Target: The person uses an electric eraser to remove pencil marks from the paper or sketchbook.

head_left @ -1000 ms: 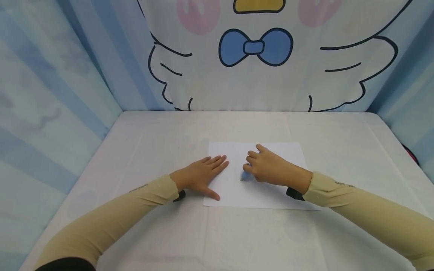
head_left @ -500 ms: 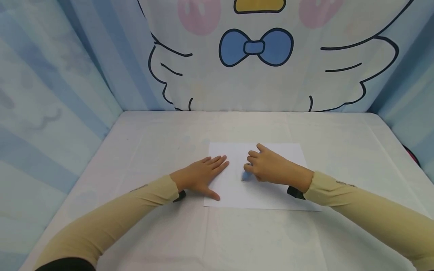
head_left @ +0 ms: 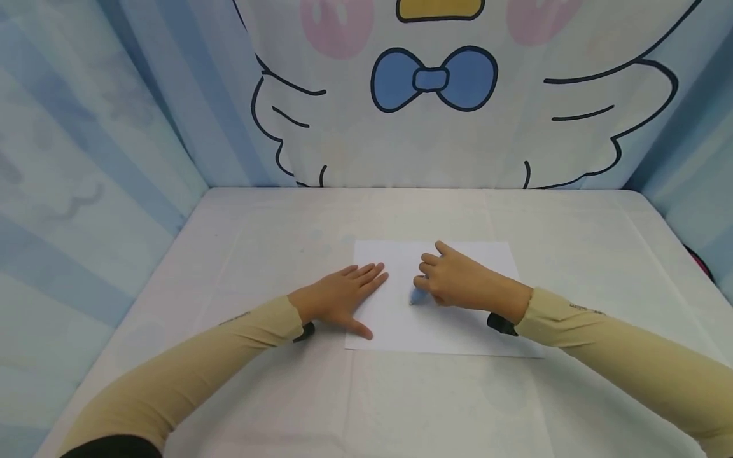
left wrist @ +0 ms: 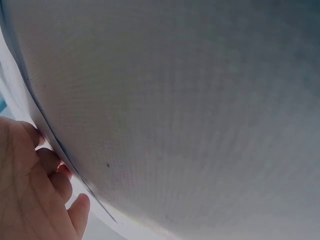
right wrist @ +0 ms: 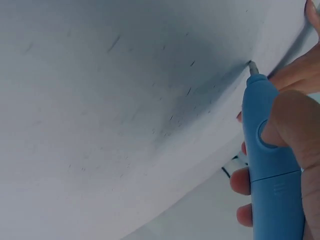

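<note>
A sheet of white paper (head_left: 389, 331) lies on the table. My left hand (head_left: 338, 296) rests flat across its left edge, fingers spread. In the left wrist view, part of the left hand (left wrist: 32, 185) shows at the paper's edge. My right hand (head_left: 458, 280) grips a blue pen-shaped electric eraser (right wrist: 272, 195), mostly hidden by the hand in the head view. The right wrist view has the thumb on its round button and the fingers curled behind the body. Its narrow tip points down at the paper, touching or nearly so. Small dark crumbs dot the sheet there.
A white cloth covers the table (head_left: 275, 229) around the paper. Behind stands a curtain (head_left: 424, 140) printed with a cartoon figure and a blue bow tie. Blue and white drapes (head_left: 69, 191) close in both sides. Dark bands show at both wrists.
Both hands keep nearly the same places and the same hold. The head view has shifted very slightly.
</note>
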`<control>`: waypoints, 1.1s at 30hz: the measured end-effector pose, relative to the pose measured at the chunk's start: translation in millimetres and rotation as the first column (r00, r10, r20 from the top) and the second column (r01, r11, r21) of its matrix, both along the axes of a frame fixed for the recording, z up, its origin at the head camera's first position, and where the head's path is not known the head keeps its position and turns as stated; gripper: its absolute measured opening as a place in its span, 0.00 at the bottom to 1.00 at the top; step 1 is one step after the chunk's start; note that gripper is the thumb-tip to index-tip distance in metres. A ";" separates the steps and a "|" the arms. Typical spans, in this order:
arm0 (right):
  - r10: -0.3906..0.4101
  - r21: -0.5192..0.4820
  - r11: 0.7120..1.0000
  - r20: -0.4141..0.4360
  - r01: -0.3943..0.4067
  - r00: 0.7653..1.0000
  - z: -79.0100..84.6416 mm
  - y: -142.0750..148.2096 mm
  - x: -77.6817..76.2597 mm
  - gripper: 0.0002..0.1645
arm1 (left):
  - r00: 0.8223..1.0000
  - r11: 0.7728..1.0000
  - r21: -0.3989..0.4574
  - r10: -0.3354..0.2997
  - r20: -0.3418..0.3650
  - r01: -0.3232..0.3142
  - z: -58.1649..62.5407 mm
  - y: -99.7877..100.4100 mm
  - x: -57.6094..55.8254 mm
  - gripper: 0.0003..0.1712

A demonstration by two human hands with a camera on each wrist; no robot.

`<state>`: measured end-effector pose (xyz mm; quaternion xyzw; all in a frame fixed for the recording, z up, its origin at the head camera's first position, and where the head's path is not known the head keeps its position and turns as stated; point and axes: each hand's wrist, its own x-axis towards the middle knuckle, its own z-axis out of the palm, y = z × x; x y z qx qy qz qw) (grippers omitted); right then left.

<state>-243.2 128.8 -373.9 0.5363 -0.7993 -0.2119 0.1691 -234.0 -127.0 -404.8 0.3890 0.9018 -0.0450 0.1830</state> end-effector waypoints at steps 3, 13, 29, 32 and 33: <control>-0.015 0.001 1.000 0.002 0.015 1.000 -0.8 1.0 -0.1 0.16 | 1.000 1.000 -0.005 -0.001 0.003 0.001 -1.0 -0.1 -0.1 0.65; -0.001 -0.007 1.000 0.008 0.001 1.000 -0.2 2.8 0.1 0.14 | 1.000 1.000 -0.019 0.009 -0.003 -0.009 -4.1 0.5 -2.3 0.66; -0.008 0.004 1.000 -0.008 0.009 1.000 2.2 6.7 0.2 0.13 | 1.000 1.000 -0.019 0.015 0.001 -0.015 -5.1 0.6 -2.5 0.65; -0.006 0.006 1.000 0.000 0.006 1.000 2.6 6.6 0.8 0.14 | 1.000 1.000 -0.021 0.017 -0.005 -0.017 -4.4 0.4 -2.0 0.65; -0.007 0.006 1.000 -0.002 0.007 1.000 2.7 6.2 1.0 0.14 | 1.000 1.000 -0.022 0.017 -0.008 -0.017 -4.2 0.3 -1.8 0.65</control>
